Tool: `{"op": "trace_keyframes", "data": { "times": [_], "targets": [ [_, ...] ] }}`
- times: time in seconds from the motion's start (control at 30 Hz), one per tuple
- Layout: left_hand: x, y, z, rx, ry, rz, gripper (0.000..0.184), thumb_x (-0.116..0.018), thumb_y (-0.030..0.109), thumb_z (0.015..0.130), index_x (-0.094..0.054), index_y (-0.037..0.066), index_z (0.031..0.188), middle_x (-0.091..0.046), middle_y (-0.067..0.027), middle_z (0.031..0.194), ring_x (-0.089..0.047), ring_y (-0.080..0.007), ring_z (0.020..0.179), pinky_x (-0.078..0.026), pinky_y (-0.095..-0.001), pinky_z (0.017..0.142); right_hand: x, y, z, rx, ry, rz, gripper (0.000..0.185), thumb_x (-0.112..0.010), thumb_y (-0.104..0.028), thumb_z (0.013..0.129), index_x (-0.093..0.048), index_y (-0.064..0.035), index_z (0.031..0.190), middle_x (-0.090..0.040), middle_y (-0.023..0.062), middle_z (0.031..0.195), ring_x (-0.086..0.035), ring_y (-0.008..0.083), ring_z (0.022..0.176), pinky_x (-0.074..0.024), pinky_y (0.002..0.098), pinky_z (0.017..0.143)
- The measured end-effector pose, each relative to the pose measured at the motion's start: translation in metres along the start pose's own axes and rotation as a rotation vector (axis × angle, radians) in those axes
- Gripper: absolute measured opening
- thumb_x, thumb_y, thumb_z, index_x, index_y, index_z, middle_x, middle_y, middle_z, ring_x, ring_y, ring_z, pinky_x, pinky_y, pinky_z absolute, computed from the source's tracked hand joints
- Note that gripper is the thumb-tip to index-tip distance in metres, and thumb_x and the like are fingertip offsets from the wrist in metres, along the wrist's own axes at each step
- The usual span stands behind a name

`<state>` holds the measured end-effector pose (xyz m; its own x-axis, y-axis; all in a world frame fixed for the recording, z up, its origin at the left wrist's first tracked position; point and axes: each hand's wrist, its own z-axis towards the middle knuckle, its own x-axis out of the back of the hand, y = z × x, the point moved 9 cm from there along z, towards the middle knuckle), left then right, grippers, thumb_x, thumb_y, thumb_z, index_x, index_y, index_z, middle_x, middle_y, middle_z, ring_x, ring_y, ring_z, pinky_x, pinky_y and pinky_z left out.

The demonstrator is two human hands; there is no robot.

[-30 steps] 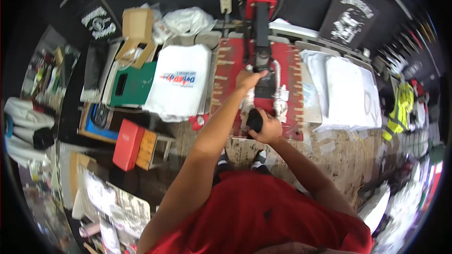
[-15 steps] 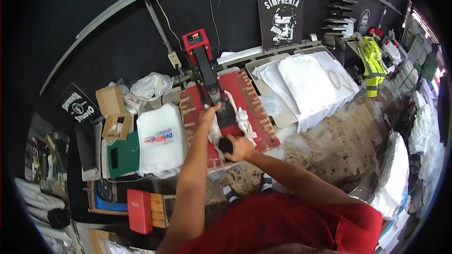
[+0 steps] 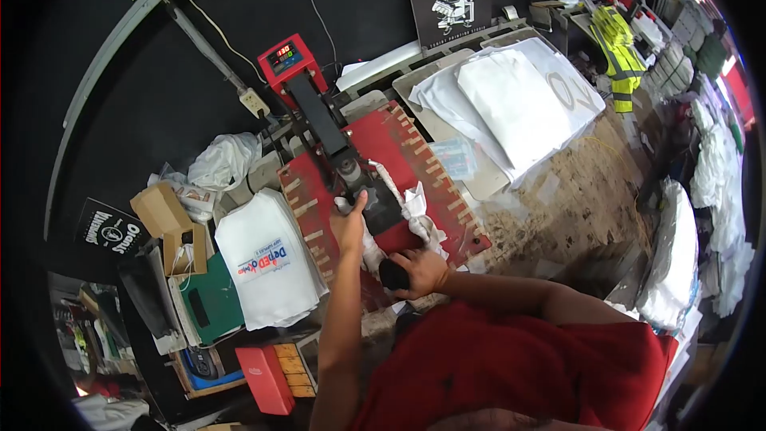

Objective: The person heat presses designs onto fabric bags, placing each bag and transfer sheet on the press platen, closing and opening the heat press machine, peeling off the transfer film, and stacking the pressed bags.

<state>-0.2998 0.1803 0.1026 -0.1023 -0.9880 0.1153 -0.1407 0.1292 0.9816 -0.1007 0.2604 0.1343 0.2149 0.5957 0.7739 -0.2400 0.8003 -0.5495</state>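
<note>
A red heat press (image 3: pixel 431 183) stands before me with its lit display (image 3: pixel 284 54) at the top of its post. My right hand (image 3: pixel 424 273) is wrapped around the black grip (image 3: pixel 393 274) at the near end of the press lever. Farther up, my left hand (image 3: pixel 349 225) closes on the lever's white cloth-wrapped bar (image 3: pixel 370 251), its thumb pointing away from me. A second wrapped bar (image 3: pixel 418 219) runs along the right side of the lever. The red top plate hides what lies beneath it.
Left of the press lies a stack of printed white fabric (image 3: pixel 259 259), beside an open cardboard box (image 3: pixel 177 231) and a green board (image 3: pixel 209 303). White garments (image 3: pixel 519 104) cover a board to the right. A red box (image 3: pixel 265 381) sits low at left, and a yellow vest (image 3: pixel 618 56) hangs far right.
My view has tilted and come nearer, and my torso leans closer to the press. Both hands keep their hold on the lever.
</note>
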Motion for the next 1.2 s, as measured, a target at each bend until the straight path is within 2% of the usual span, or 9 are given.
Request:
{"op": "trace_keyframes", "data": {
  "times": [0.37,0.53,0.67,0.73,0.8,0.87,0.93,1.13,1.2],
  "targets": [
    [-0.002,-0.018,0.002,0.23,-0.088,-0.035,0.066,-0.088,0.042,0.071,-0.07,-0.007,0.112,-0.07,-0.0121,0.108,-0.063,-0.0193,0.096,-0.049,-0.0373,0.084,0.009,-0.005,-0.006,-0.163,-0.144,-0.022,0.072,-0.073,-0.05,0.072,-0.053,-0.007,0.126,-0.07,0.0224,0.089,-0.07,0.0408,0.081,-0.0556,0.0501,0.076],
    [-0.016,-0.014,0.003,0.103,-0.257,-0.157,0.075,-0.084,0.043,0.078,-0.059,0.0,0.133,-0.064,-0.013,0.127,-0.061,-0.0253,0.11,-0.047,-0.0378,0.098,0.014,-0.006,-0.014,-0.229,-0.119,-0.007,0.074,-0.069,-0.054,0.076,-0.054,-0.0047,0.128,-0.071,0.0234,0.087,-0.07,0.0417,0.083,-0.0557,0.0505,0.078],
    [-0.027,-0.024,-0.009,0.42,-0.453,-0.161,0.092,-0.081,0.049,0.079,-0.041,0.004,0.149,-0.05,-0.0129,0.146,-0.05,-0.0309,0.129,-0.035,-0.0419,0.113,0.02,-0.007,-0.015,-0.306,-0.16,0.002,0.07,-0.07,-0.05,0.074,-0.06,-0.0005,0.121,-0.072,0.0239,0.094,-0.07,0.0407,0.091,-0.0569,0.0492,0.081],
    [-0.013,0.07,-0.055,-0.179,-0.132,0.312,0.099,-0.081,0.051,0.078,-0.036,0.001,0.151,-0.037,-0.0148,0.156,-0.038,-0.0298,0.141,-0.026,-0.0384,0.119,0.021,-0.009,-0.012,-0.217,-0.049,-0.002,0.074,-0.072,-0.051,0.07,-0.059,0.0027,0.12,-0.07,0.0252,0.083,-0.07,0.0406,0.081,-0.0566,0.0505,0.075],
    [-0.005,0.087,-0.019,-0.364,-0.151,0.838,0.101,-0.08,0.052,0.078,-0.035,-0.001,0.152,-0.021,-0.0152,0.163,-0.025,-0.0273,0.148,-0.018,-0.0345,0.121,0.077,-0.057,-0.009,-0.203,-0.07,0.012,0.073,-0.072,-0.05,0.07,-0.059,0.0023,0.12,-0.069,0.0237,0.08,-0.07,0.0402,0.079,-0.0559,0.051,0.074],
    [0.002,0.061,-0.029,0.08,-0.223,0.532,0.099,-0.079,0.055,0.079,-0.041,-0.005,0.147,-0.049,-0.0181,0.147,-0.047,-0.0282,0.133,-0.034,-0.0364,0.112,0.07,-0.049,-0.003,-0.193,-0.038,0.025,0.075,-0.072,-0.05,0.071,-0.058,0.0025,0.123,-0.069,0.0231,0.078,-0.069,0.0399,0.077,-0.0557,0.0503,0.072],
    [0.006,0.058,-0.021,-0.117,-0.087,0.667,0.095,-0.067,0.077,0.075,-0.069,-0.012,0.106,-0.068,-0.0321,0.109,-0.064,-0.0405,0.107,-0.048,-0.0439,0.093,0.079,-0.055,-0.009,-0.141,-0.001,0.049,0.078,-0.072,-0.048,0.071,-0.056,0.003,0.128,-0.067,0.0243,0.075,-0.069,0.0412,0.074,-0.0555,0.0495,0.07],
    [0.017,0.071,-0.029,-0.434,-0.106,0.667,0.097,-0.064,0.076,0.077,-0.064,-0.011,0.119,-0.066,-0.0295,0.118,-0.062,-0.0386,0.116,-0.041,-0.0432,0.105,0.092,-0.057,-0.009,-0.208,0.003,0.072,0.076,-0.074,-0.047,0.07,-0.057,0.0027,0.125,-0.067,0.0271,0.076,-0.068,0.044,0.073,-0.055,0.0521,0.067],
    [0.014,0.036,-0.038,-0.297,-0.376,0.455,0.097,-0.061,0.073,0.082,-0.057,-0.011,0.13,-0.063,-0.0289,0.126,-0.06,-0.0389,0.119,-0.041,-0.0428,0.105,0.086,-0.052,-0.008,-0.169,0.057,0.076,0.075,-0.073,-0.045,0.07,-0.056,0.0041,0.124,-0.067,0.0273,0.077,-0.068,0.0448,0.072,-0.0556,0.0514,0.067]
  ]
}}
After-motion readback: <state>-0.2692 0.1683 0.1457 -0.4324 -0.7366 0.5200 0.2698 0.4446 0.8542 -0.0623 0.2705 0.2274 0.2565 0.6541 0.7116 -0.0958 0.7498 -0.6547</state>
